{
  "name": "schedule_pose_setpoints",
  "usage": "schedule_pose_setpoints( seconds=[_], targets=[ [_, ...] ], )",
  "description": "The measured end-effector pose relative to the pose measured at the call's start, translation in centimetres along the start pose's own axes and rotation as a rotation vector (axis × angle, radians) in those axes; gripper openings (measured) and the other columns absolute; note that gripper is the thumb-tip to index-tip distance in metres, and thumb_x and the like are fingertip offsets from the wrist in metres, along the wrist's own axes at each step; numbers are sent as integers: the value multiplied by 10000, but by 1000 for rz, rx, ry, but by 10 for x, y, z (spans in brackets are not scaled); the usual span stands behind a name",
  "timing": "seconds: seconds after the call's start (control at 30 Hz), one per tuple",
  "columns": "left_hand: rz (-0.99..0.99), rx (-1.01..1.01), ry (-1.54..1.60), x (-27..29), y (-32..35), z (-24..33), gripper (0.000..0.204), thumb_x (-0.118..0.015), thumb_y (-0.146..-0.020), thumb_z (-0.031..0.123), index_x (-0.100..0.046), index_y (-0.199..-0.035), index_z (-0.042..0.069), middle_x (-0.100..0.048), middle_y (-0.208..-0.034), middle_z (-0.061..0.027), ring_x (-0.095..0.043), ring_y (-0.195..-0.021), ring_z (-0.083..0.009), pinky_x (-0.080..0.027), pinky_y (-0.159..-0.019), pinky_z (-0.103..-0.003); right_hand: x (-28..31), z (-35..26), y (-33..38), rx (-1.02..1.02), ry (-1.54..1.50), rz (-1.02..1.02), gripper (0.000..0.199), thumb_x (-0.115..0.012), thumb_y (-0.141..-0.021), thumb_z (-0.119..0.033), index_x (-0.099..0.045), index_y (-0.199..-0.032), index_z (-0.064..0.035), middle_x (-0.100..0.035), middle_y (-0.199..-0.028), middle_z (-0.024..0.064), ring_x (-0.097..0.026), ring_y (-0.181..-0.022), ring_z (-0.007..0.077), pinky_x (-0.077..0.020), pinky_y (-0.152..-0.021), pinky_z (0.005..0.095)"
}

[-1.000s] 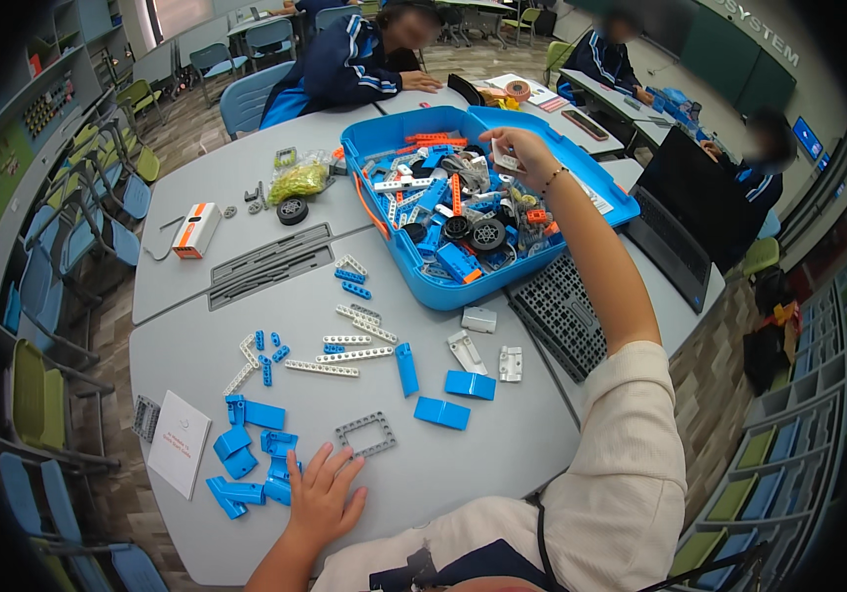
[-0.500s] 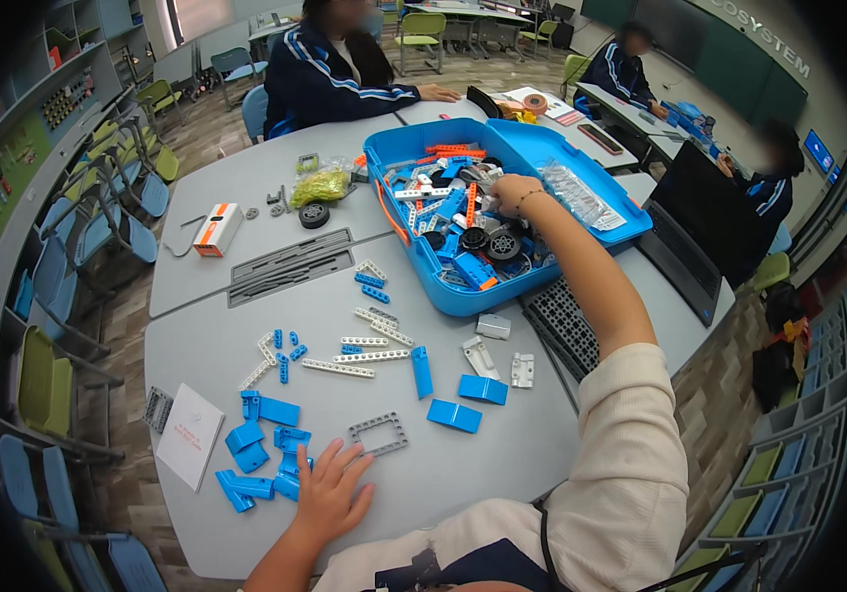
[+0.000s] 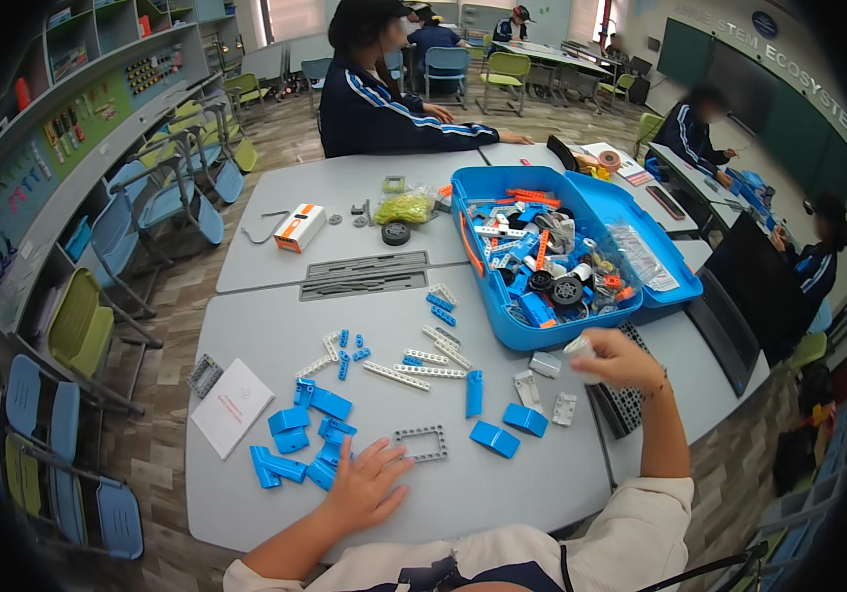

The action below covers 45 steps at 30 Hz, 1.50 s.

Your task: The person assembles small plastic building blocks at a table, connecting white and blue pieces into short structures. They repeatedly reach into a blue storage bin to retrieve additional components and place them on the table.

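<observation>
While I see the left hand [image 3: 370,485] spread beside a grey frame [image 3: 431,457] at lower centre, apparently empty, the right hand [image 3: 625,359], right of centre, pinches a white piece [image 3: 578,348], likely light, stiff and slick, best held by its sides.

Around the pale grey surface [image 3: 512,498] spreads a brown-and-grey plank-patterned floor [image 3: 183,331], with green chairs [image 3: 93,321] and blue chairs [image 3: 120,518] along the left, shelving [image 3: 98,71] and a green panel [image 3: 112,116] beyond them, a dark green board [image 3: 685,54] at the right, and a bright window [image 3: 295,18] at the back.
</observation>
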<state>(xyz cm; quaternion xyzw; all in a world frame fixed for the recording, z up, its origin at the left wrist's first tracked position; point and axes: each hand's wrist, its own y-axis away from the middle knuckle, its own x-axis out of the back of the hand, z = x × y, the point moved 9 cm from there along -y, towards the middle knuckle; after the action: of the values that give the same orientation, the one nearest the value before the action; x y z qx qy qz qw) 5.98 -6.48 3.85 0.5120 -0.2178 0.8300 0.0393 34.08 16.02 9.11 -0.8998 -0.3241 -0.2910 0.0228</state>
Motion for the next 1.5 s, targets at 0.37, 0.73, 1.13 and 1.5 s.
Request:
schedule_pose_setpoints(
  seconds=[0.37,0.73,1.13,1.5],
  targets=[
    [-12,18,22,-2,-3,1,386,-674,-770,218,-626,-1145,141,-548,-1246,-46,-421,-1263,-276,-80,-1109,-586,-30,22,7,5,477,44,412,-667,-819,-335,-614,-1071,-15,-595,-1021,160,-587,-956,298,-478,-823,371],
    [-60,41,78,-5,-3,-2,387,-661,-786,223,-617,-1162,143,-548,-1255,-56,-430,-1262,-293,-98,-1095,-607,82,-37,-89,211,596,583,216,-645,-814,-231,-670,-968,-81,-650,-938,102,-625,-936,253,-502,-792,383],
    [-62,17,48,-6,0,-3,399,-665,-781,234,-616,-1164,138,-545,-1259,-49,-424,-1261,-284,-95,-1092,-607,110,69,-206,-116,943,458,209,-662,-827,-274,-667,-927,-90,-612,-1054,126,-608,-971,304,-501,-816,419],
    [-29,-4,22,1,2,1,407,-674,-756,210,-619,-1151,129,-549,-1252,-61,-436,-1247,-299,-103,-1099,-590,132,42,-172,53,360,719,168,-711,-758,-150,-687,-872,-29,-688,-842,122,-671,-769,214,-541,-700,320]
  ],
)
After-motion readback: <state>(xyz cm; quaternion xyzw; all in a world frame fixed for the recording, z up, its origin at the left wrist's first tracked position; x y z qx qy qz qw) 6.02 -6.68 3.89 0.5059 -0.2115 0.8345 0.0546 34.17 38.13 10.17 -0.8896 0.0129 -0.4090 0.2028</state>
